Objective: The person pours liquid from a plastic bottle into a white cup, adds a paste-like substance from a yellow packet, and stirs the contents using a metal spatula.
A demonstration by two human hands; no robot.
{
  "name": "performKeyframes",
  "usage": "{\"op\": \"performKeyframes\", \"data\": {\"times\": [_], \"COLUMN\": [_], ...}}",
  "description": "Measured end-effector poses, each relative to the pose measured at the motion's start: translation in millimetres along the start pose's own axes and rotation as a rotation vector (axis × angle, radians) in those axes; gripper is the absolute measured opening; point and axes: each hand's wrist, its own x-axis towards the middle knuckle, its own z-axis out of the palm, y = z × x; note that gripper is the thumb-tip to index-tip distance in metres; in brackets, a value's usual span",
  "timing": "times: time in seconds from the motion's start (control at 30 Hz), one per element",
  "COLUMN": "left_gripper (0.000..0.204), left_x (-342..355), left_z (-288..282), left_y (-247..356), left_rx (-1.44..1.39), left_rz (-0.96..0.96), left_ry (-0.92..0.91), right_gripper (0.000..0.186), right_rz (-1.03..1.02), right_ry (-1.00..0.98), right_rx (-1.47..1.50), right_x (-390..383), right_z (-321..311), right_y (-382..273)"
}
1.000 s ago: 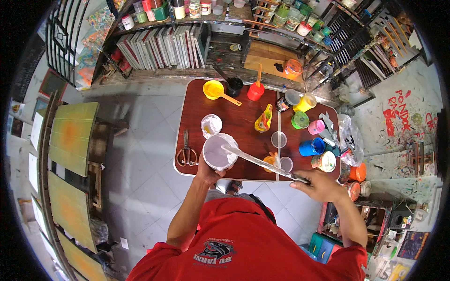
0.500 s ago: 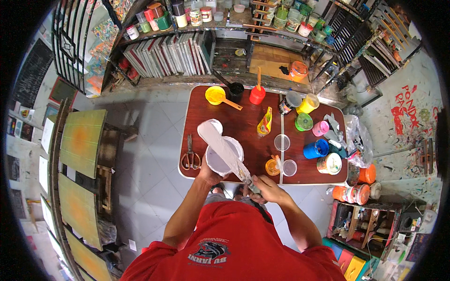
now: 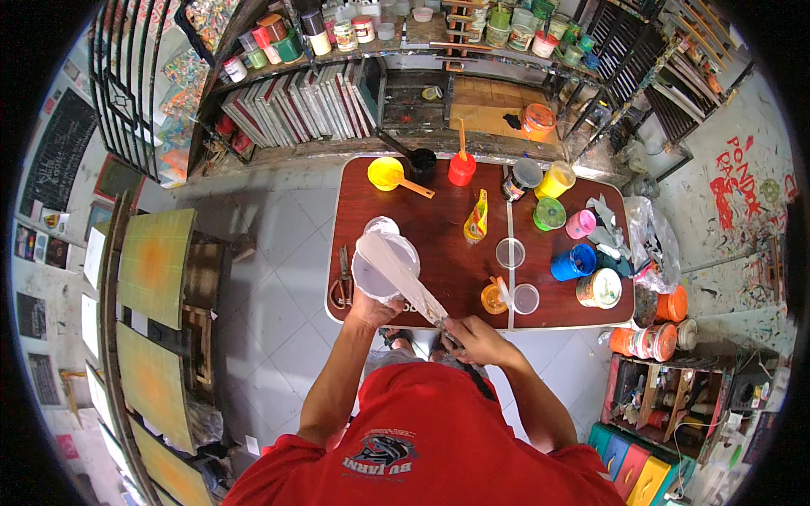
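Observation:
My left hand (image 3: 376, 310) is wrapped round a white tub (image 3: 363, 285) of pale lilac-white paint, raised near the table's front left edge. In my right hand (image 3: 474, 339) is the handle of a paint-coated spatula (image 3: 403, 277). Its long flat blade slants across the tub's mouth toward the far left. Just beyond the tub, another white container (image 3: 381, 224) shows in part. Scissors (image 3: 342, 285) lie on the table left of the tub, partly covered by it.
The brown table (image 3: 447, 244) bears a yellow pot (image 3: 386, 173) with a stick, a red pot (image 3: 461, 170), a blue tub (image 3: 574, 262) and several other paint containers. Frames (image 3: 308, 101) stand under the back shelf. Yellow-orange panels (image 3: 153, 266) line the rack at left.
The tub has shifted left and covers more of the scissors. The spatula's blade has drawn back from the far container, and its tip now lies over the tub.

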Motion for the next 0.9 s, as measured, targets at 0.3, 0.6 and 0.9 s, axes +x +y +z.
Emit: {"op": "performKeyframes", "data": {"times": [0.3, 0.6, 0.9], "left_gripper": [0.056, 0.057, 0.063], "left_x": [-1.4, 3.0, 14.8], "left_z": [-6.0, -13.0, -41.7], "left_y": [24.8, 16.9, 13.0], "left_rx": [0.103, 0.145, 0.104], "left_rz": [0.0, 0.005, -0.122], "left_ry": [-0.222, -0.243, -0.37], "right_gripper": [0.057, 0.071, 0.06], "right_rz": [0.216, 0.492, 0.525], "right_ry": [0.058, -0.017, 0.018], "right_rx": [-0.046, -0.059, 0.036], "right_x": [-42.4, -75.2, -124.1], "right_z": [-3.7, -28.7, -32.4], "right_y": [-15.4, 28.4, -36.1]}}
